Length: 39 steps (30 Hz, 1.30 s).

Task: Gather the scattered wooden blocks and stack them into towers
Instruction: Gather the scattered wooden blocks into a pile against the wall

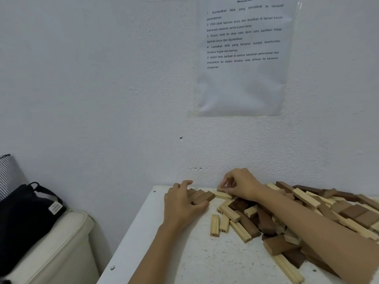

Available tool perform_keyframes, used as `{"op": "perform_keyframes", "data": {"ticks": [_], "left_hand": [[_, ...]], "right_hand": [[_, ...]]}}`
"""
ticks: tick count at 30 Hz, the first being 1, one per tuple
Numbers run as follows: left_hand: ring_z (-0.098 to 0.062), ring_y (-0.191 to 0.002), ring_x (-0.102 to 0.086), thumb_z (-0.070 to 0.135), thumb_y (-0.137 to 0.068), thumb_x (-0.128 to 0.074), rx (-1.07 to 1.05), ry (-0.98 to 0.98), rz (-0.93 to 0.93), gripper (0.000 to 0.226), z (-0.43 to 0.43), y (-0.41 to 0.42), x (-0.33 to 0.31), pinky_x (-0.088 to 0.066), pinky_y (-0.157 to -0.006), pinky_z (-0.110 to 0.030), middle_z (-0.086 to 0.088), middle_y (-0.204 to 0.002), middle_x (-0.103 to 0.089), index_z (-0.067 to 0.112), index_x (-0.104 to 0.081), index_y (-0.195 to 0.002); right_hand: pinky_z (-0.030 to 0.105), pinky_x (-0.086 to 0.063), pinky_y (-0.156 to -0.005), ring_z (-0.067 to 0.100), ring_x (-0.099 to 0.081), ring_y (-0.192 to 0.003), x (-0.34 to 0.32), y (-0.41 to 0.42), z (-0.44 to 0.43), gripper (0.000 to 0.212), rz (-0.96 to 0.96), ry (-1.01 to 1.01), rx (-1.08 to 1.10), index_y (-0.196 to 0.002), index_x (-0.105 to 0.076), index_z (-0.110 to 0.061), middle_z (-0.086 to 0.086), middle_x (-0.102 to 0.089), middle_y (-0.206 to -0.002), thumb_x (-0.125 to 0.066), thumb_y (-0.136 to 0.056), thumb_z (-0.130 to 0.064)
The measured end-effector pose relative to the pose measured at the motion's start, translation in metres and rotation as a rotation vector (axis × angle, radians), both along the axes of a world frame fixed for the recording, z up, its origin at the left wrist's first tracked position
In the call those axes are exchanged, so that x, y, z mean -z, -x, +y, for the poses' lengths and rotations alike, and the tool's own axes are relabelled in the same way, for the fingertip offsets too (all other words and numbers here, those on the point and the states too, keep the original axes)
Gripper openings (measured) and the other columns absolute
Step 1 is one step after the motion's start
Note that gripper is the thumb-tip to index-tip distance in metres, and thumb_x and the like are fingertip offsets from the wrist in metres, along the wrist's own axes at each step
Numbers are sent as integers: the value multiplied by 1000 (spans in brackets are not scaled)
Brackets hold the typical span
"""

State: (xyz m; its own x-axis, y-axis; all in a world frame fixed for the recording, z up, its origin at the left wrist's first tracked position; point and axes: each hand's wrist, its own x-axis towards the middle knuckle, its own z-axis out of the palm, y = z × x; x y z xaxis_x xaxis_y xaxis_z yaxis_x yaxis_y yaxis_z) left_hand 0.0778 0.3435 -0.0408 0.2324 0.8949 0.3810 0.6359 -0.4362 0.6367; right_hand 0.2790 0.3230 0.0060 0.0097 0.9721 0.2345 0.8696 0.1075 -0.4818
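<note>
Both grips on blocks at the back of the worktop, by the wall.

Right grip [241,186] was clamped on a small brown block [222,188], pinched between thumb and fingertips, sitting on or just above a pale block [222,195] that lay flat; contact not clear. Left grip [183,203] was curled round a row of dark blocks [202,196] lying side by side, thumb on the near side, fingers on the far side. The row was just beside the pale block's left end. The loose pile [249,224] of pale and dark blocks, some numbered, spread right of that, under and past the right forearm. White worktop [184,253] butted against the wall [102,99], printed sheet [244,58] taped above. Black bag [24,218] on a cream seat [57,249], well apart on the left.
</note>
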Motion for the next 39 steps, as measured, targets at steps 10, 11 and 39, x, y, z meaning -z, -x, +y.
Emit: {"op": "perform_keyframes", "data": {"ticks": [10, 11, 39], "left_hand": [[-9, -103, -51, 51, -50, -67, -87, 63, -218, 73, -24, 21, -6, -43, -95, -33, 13, -98, -54, 34, -49, -118], [-9, -102, -52, 52, -50, -68, -92, 56, -244, 69, -25, 22, -5, -44, -94, -33, 13, -98, -55, 35, -50, -113], [-10, -117, -49, 43, -70, -80, 372, 205, -207, 84, -97, -147, -38, -44, -101, -31, 10, -123, -44, 32, -35, -140]], "right_hand": [[25, -49, -82, 16, -56, -98, 5, 27, -8, 44, -1, 91, -15, -120, -59, -13, 7, -59, -115, -76, -80, -15], [25, -49, -82, 15, -55, -96, 3, 29, -11, 43, 10, 65, -3, -118, -61, -12, 7, -59, -113, -77, -78, -15], [42, -45, -94, 39, -55, -112, -32, -83, -136, 41, 612, -36, 474, -111, -62, 12, 27, -63, -116, -47, -98, -24]]}}
